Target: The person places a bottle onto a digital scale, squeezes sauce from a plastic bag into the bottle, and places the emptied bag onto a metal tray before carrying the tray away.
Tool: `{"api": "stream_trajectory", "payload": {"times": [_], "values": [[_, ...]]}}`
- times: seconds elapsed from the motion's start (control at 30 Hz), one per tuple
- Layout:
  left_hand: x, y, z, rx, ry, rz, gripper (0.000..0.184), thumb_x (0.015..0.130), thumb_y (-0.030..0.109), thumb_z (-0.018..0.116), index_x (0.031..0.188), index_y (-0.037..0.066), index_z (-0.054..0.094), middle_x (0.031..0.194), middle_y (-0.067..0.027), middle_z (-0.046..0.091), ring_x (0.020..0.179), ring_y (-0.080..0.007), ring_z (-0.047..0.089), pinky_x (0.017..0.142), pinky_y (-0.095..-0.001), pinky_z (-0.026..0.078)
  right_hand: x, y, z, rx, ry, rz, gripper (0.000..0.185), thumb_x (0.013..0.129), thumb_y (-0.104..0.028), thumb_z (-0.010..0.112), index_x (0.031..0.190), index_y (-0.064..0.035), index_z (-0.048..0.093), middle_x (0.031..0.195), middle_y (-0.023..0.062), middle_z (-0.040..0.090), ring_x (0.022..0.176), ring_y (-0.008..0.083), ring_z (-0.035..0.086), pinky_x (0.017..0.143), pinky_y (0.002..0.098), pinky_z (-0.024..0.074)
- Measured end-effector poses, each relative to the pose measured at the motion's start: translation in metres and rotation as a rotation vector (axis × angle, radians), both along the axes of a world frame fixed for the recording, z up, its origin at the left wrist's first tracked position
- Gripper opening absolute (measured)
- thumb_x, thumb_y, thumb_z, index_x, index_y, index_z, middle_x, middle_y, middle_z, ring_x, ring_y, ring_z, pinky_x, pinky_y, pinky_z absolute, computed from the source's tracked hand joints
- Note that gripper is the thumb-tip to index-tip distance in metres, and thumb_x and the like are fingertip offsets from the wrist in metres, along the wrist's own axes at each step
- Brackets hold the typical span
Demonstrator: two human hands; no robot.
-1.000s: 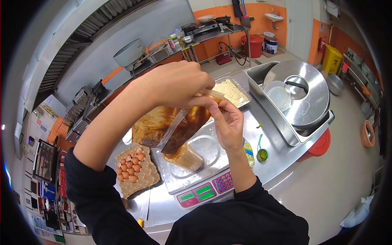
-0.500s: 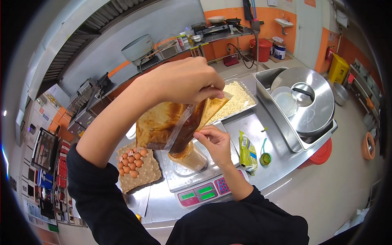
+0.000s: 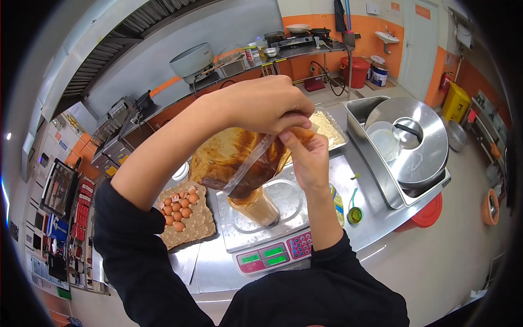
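Note:
A clear plastic bag (image 3: 229, 158) smeared with dark brown sauce hangs tilted, its lower end at the mouth of a clear plastic container (image 3: 256, 210). My left hand (image 3: 272, 106) reaches across from the left, closed on the bag's upper right part. Close beside it, my right hand (image 3: 311, 158) pinches the same corner between thumb and fingers. Brown smears coat the container's upper part, and a pale brown content shows through its wall. Beneath it is a digital scale (image 3: 291, 210) with green-lit displays.
Left of the scale, an egg tray (image 3: 193, 229) holds several brown eggs (image 3: 177, 211). Behind my right hand lies a tray of pale crumbs (image 3: 329, 126). A green packet (image 3: 339, 206), a small green spoon (image 3: 354, 213) and a deep steel pan (image 3: 376, 169) with a large round lid (image 3: 422, 158) stand to the right.
My right hand has moved up from the bag's lower side near the container to its upper corner beside my left hand. The head view has shifted slightly.

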State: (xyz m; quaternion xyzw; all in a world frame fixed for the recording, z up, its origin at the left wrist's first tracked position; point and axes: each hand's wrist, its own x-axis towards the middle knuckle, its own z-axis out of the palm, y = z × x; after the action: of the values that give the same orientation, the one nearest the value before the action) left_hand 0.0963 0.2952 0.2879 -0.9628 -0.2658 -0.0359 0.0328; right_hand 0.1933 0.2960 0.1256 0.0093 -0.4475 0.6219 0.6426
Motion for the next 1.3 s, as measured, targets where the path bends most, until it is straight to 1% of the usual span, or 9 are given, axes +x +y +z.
{"api": "stream_trajectory", "payload": {"times": [0.2,0.33,0.43,0.53,0.63,0.73,1.03,1.27,1.3], "values": [[0.003,0.0,0.005,-0.027,0.015,0.06,0.029,0.086,0.024,0.058,0.071,-0.001,0.055,0.054,-0.0166,0.049,0.053,-0.0329,0.051,0.052,-0.0377,0.04,-0.011,-0.023,-0.029,-0.108,-0.041,0.03,0.017,0.081,-0.009,0.068,0.094,0.0026,0.066,0.09,0.0039,0.066,0.078,0.0074,0.059,0.072,0.0214,0.0456],[0.003,0.001,0.003,0.009,0.002,0.05,0.028,0.087,0.023,0.057,0.072,-0.001,0.056,0.053,-0.0166,0.049,0.052,-0.0325,0.05,0.051,-0.0374,0.039,-0.012,-0.027,-0.058,-0.125,-0.263,-0.061,0.015,0.08,-0.009,0.069,0.09,0.0015,0.068,0.091,0.0048,0.065,0.087,0.0077,0.05,0.077,0.0215,0.0387],[0.003,-0.002,0.004,0.012,0.003,0.068,0.027,0.087,0.023,0.057,0.073,-0.001,0.056,0.054,-0.0165,0.049,0.051,-0.0322,0.051,0.051,-0.0371,0.04,-0.01,-0.028,-0.069,0.065,-0.381,-0.265,0.015,0.08,-0.011,0.068,0.09,0.001,0.068,0.092,0.005,0.064,0.089,0.0092,0.046,0.078,0.0226,0.0357],[0.002,-0.005,0.006,0.019,-0.009,0.081,0.026,0.086,0.022,0.057,0.074,0.0,0.056,0.055,-0.0164,0.051,0.052,-0.032,0.052,0.051,-0.0372,0.04,0.0,-0.023,-0.054,0.252,-0.45,-0.328,0.019,0.082,-0.014,0.066,0.093,0.002,0.067,0.094,0.0052,0.064,0.092,0.0105,0.05,0.081,0.0246,0.0382],[0.0,-0.008,0.006,0.018,-0.022,0.099,0.024,0.086,0.021,0.058,0.074,0.0,0.056,0.056,-0.0161,0.053,0.053,-0.0318,0.053,0.052,-0.0371,0.041,0.011,-0.019,-0.013,-0.046,-0.05,-0.052,0.022,0.086,-0.016,0.063,0.094,0.0031,0.067,0.094,0.0056,0.064,0.095,0.0116,0.053,0.084,0.0262,0.0402],[-0.001,-0.008,0.004,0.05,-0.028,0.092,0.022,0.085,0.02,0.058,0.075,0.0,0.056,0.056,-0.0161,0.053,0.054,-0.0319,0.054,0.053,-0.037,0.041,0.02,0.005,0.001,0.086,-0.08,-0.17,0.024,0.088,-0.017,0.06,0.097,0.0043,0.066,0.1,0.0064,0.063,0.097,0.0124,0.055,0.086,0.0263,0.0415],[-0.001,-0.006,0.003,0.071,-0.032,0.047,0.02,0.085,0.02,0.058,0.077,0.001,0.057,0.056,-0.0166,0.05,0.053,-0.0323,0.052,0.052,-0.0363,0.041,-0.012,-0.026,-0.057,-0.078,-0.19,-0.063,0.018,0.086,-0.008,0.062,0.098,0.0048,0.065,0.096,0.0069,0.064,0.089,0.0104,0.056,0.082,0.0236,0.0426],[-0.002,-0.007,0.001,0.091,-0.01,0.132,0.021,0.086,0.024,0.059,0.08,0.004,0.061,0.056,-0.0135,0.054,0.053,-0.0286,0.055,0.051,-0.0366,0.042,-0.001,-0.021,-0.071,0.083,-0.43,-0.013,0.019,0.084,-0.006,0.063,0.1,0.004,0.064,0.105,0.0073,0.061,0.101,0.0133,0.053,0.091,0.0278,0.0382],[-0.001,-0.01,0.003,0.122,0.006,0.148,0.023,0.087,0.026,0.057,0.08,0.004,0.061,0.056,-0.0131,0.055,0.053,-0.0281,0.056,0.051,-0.0369,0.042,0.0,-0.02,-0.06,0.032,-0.291,0.076,0.02,0.083,-0.006,0.064,0.1,0.0039,0.064,0.104,0.0071,0.061,0.099,0.0129,0.054,0.089,0.0276,0.0397]]}}
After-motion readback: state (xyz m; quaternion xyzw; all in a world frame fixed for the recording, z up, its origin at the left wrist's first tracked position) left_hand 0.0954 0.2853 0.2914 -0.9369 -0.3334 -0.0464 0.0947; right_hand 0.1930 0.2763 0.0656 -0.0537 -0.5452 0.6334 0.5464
